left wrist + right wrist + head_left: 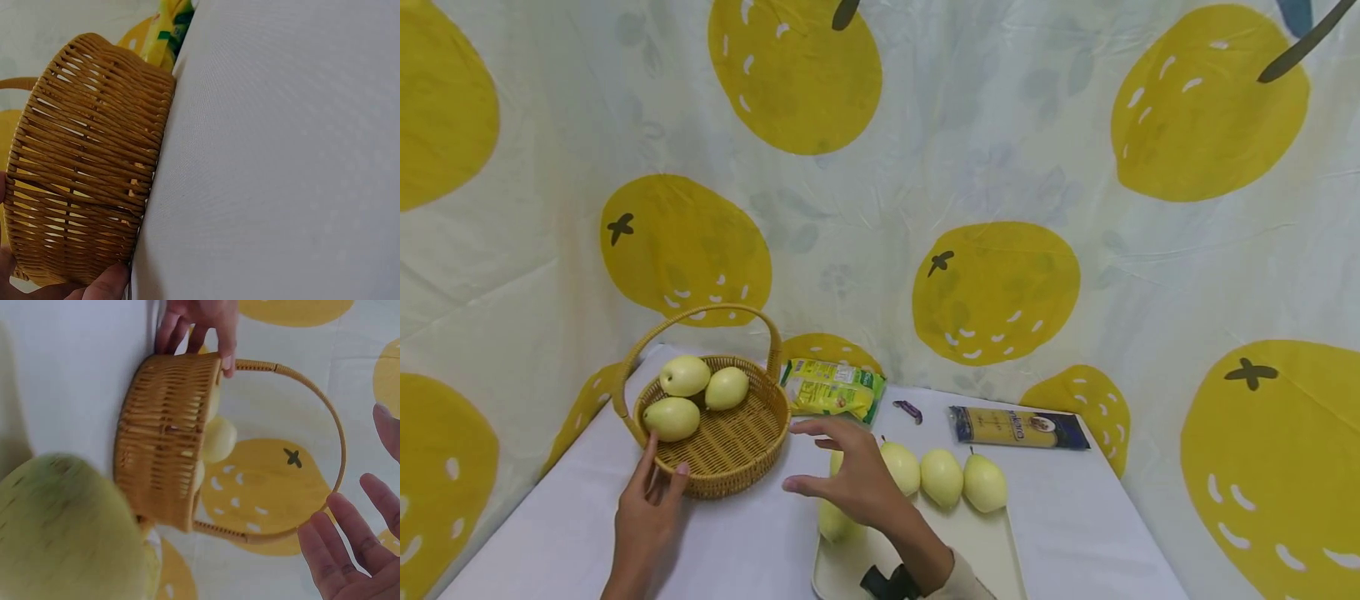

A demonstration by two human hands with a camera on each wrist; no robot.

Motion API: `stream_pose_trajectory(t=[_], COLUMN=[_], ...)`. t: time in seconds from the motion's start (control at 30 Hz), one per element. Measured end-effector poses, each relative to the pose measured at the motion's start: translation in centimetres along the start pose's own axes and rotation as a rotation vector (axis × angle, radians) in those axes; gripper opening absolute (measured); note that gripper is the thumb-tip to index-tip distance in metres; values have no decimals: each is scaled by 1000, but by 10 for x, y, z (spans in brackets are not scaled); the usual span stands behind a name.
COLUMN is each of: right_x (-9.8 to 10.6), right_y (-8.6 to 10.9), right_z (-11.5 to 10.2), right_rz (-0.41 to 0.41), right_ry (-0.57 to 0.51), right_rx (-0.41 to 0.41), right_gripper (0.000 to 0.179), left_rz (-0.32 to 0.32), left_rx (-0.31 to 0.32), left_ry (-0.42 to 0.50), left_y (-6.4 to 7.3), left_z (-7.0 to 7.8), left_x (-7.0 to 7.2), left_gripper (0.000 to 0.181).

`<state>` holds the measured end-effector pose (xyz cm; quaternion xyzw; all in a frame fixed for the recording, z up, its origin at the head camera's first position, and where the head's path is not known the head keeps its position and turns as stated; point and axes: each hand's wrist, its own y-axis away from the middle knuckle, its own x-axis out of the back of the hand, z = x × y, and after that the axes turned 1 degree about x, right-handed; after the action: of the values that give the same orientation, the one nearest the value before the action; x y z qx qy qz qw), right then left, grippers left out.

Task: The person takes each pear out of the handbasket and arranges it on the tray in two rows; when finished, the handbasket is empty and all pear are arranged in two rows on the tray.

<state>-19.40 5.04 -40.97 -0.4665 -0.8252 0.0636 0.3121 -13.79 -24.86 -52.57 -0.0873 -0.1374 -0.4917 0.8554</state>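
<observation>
A round wicker basket (pixel 730 486) with a tall handle stands on the left side of the table, three pale yellow-green pears (pixel 672 418) inside it. My left hand (pixel 643 525) grips its near left side, one finger over the rim and the thumb against the outer wall; the left wrist view shows fingertips low on the weave (pixel 81 169). To the right of the basket, my right hand (pixel 857 475) hovers with thumb and fingers spread apart and nothing between them. Under it, a white tray (pixel 955 550) carries several pears (pixel 942 478) along its far and left edges.
Behind the tray lie a yellow-green packet (pixel 835 387), a small purple item (pixel 908 411) and a blue-and-yellow packet (pixel 1021 427). A fruit-print cloth (pixel 880 192) hangs upright along the back. In the right wrist view one pear (pixel 69 531) looms close.
</observation>
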Motion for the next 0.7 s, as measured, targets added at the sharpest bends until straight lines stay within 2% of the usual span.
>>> stream_pose_trajectory(t=[0.23, 0.4, 0.7], right_x=[-24, -37, -63], right_y=[-27, -45, -76], right_z=[-6, -10, -4], right_rz=[28, 50, 87], right_ry=[4, -10, -53], right_rx=[92, 87, 30], right_gripper=[56, 53, 52], left_rz=[5, 9, -3], left_rx=[5, -8, 17], left_ry=[7, 5, -6], left_y=[1, 0, -2], left_z=[2, 2, 1], left_x=[-1, -2, -2], left_gripper=[75, 75, 76])
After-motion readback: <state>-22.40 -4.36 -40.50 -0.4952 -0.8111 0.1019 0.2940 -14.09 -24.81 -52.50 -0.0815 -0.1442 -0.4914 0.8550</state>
